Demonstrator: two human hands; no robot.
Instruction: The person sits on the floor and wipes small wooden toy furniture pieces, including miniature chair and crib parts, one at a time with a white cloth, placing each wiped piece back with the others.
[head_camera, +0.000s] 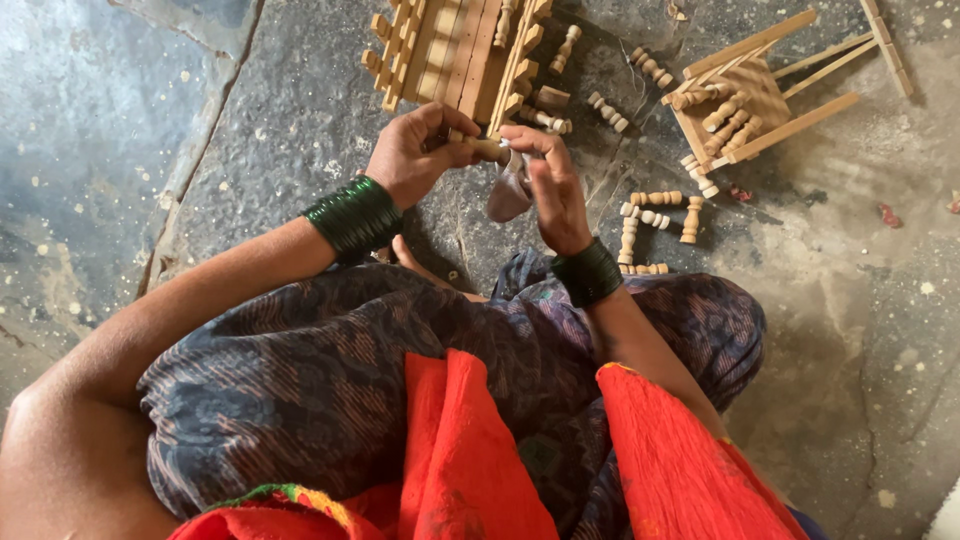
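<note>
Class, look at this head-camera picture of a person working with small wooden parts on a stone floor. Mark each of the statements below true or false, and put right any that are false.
1. Both hands hold one small turned wooden peg between them. True: the left hand and the right hand meet on it.
2. The wrists are bare. False: each wears a stack of dark green bangles.
3. Loose turned pegs lie on the floor on the right-hand side. True.
4. The slatted wooden frame rests on the person's lap. False: it lies on the floor beyond the hands.
5. A piece of cloth hangs below the right hand. True.
</note>
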